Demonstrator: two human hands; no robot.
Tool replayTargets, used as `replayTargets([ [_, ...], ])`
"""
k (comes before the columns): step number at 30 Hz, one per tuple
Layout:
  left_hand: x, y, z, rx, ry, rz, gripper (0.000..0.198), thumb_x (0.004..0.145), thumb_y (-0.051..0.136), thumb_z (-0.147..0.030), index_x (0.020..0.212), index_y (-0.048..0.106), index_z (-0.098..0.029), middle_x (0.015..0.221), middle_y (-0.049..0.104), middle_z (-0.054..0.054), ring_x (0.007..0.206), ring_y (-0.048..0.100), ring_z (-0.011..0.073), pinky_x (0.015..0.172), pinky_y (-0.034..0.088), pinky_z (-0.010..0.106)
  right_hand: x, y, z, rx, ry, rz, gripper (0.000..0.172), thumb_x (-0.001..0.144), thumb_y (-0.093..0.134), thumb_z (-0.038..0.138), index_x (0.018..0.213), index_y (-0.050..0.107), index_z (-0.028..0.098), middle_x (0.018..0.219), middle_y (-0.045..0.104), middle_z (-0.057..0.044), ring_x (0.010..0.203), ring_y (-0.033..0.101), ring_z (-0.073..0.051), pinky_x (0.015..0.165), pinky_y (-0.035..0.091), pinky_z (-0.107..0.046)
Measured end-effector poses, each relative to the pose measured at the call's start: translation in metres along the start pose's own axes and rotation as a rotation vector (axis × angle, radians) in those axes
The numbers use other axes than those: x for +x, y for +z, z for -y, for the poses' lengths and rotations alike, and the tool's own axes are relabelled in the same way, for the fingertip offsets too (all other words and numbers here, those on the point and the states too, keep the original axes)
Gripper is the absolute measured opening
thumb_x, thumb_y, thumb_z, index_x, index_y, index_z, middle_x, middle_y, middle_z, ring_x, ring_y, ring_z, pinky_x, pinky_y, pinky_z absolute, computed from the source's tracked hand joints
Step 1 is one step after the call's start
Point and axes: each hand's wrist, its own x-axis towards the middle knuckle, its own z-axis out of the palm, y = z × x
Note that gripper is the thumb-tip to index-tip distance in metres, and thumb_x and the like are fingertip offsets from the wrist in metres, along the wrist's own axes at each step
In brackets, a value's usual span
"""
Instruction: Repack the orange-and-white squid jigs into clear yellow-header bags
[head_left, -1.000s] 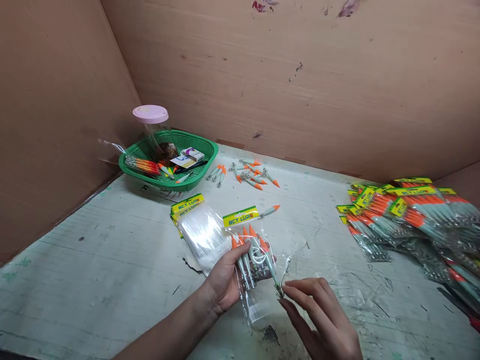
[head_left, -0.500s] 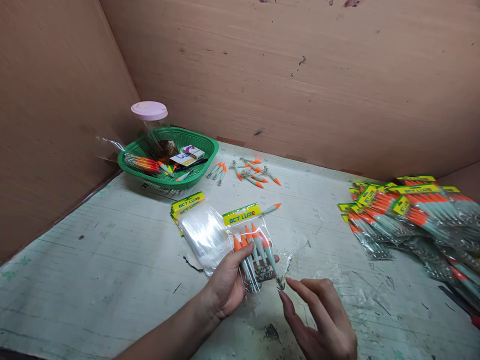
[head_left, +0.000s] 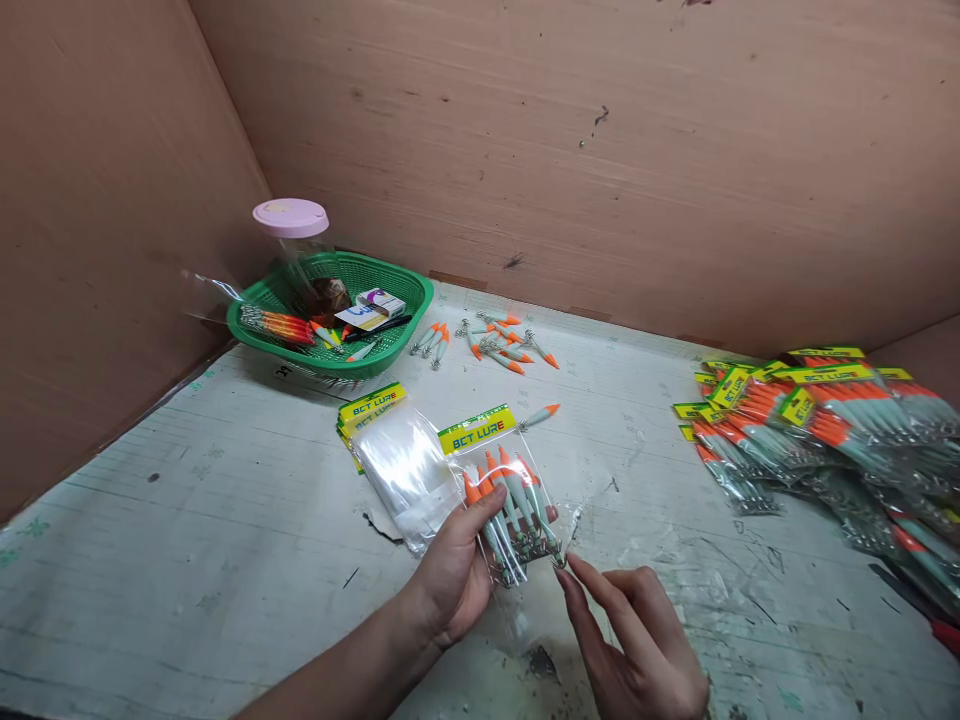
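Observation:
My left hand (head_left: 463,555) holds a clear plastic bag (head_left: 484,465) with a yellow "BCT LURE" header, thumb on top and fingers beneath. Inside lie several orange-and-pale-green fishing lures (head_left: 514,490), tips toward the header and hooks toward me. Thumb and forefinger of my right hand (head_left: 630,635) pinch the hook end of the rightmost lure (head_left: 541,522) at the bag's mouth; most of that lure is in the bag. Left of the bag lies a stack of header bags (head_left: 397,465), apparently unfilled. One loose lure (head_left: 541,416) rests just beyond the held bag.
A green basket (head_left: 420,310) at the back left holds a jar with a pink lid (head_left: 291,218), packaged red lures and a small box. Several loose lures (head_left: 510,345) lie near the back wall. Filled lure packs (head_left: 832,420) are heaped at the right, with a red-handled tool (head_left: 946,635) alongside.
My right thumb and forefinger have closed on the hooks of the rightmost lure, which sits slightly farther into the bag. My left hand keeps its hold on the bag.

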Motion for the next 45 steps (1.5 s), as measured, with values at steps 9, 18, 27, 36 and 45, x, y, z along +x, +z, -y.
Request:
replayTargets([
  [9, 0.002, 0.0, 0.002, -0.021, 0.001, 0.031, 0.027, 0.088, 0.056, -0.025, 0.11, 0.06, -0.009, 0.093, 0.071, 0.015, 0.088, 0.069, 0.0291, 0.076, 0.058, 0.042, 0.001, 0.004, -0.004, -0.049, -0.01, -0.017, 0.036, 0.079, 0.067, 0.003, 0.112, 0.065, 0.017, 0.073, 0.052, -0.003, 0.063, 0.048, -0.012, 0.054, 0.041, -0.025],
  [18, 0.0, 0.0, 0.005, 0.048, 0.032, 0.013, 0.055, 0.07, 0.075, -0.013, 0.12, 0.053, -0.013, 0.09, 0.07, 0.011, 0.083, 0.07, 0.0276, 0.07, 0.059, 0.036, 0.011, 0.009, 0.003, -0.031, 0.097, -0.057, 0.017, 0.083, 0.065, 0.014, 0.1, 0.065, 0.016, 0.075, 0.048, -0.003, 0.066, 0.049, -0.015, 0.056, 0.043, -0.028],
  [27, 0.006, -0.002, 0.005, 0.034, 0.012, -0.056, 0.031, 0.078, 0.068, -0.019, 0.106, 0.058, -0.007, 0.082, 0.069, 0.013, 0.081, 0.069, 0.028, 0.067, 0.059, 0.036, 0.014, 0.003, -0.01, -0.14, -0.191, 0.014, 0.016, 0.08, 0.066, 0.007, 0.095, 0.064, 0.014, 0.079, 0.048, -0.005, 0.073, 0.045, -0.016, 0.064, 0.042, -0.032],
  [36, 0.003, -0.003, 0.008, 0.064, -0.016, -0.057, 0.04, 0.074, 0.073, -0.019, 0.11, 0.058, -0.012, 0.086, 0.069, 0.01, 0.072, 0.068, 0.0225, 0.067, 0.058, 0.037, 0.015, -0.002, -0.01, -0.057, -0.141, 0.05, 0.025, 0.081, 0.065, 0.006, 0.105, 0.063, 0.013, 0.076, 0.052, -0.004, 0.069, 0.048, -0.015, 0.062, 0.042, -0.029],
  [45, 0.003, -0.005, 0.013, 0.184, 0.067, -0.048, 0.042, 0.07, 0.077, -0.028, 0.105, 0.059, -0.013, 0.092, 0.069, 0.009, 0.082, 0.067, 0.0201, 0.076, 0.053, 0.03, 0.025, 0.001, 0.0, -0.12, -0.203, 0.091, 0.014, 0.081, 0.061, 0.009, 0.092, 0.06, 0.016, 0.077, 0.055, -0.005, 0.072, 0.05, -0.018, 0.065, 0.044, -0.034],
])
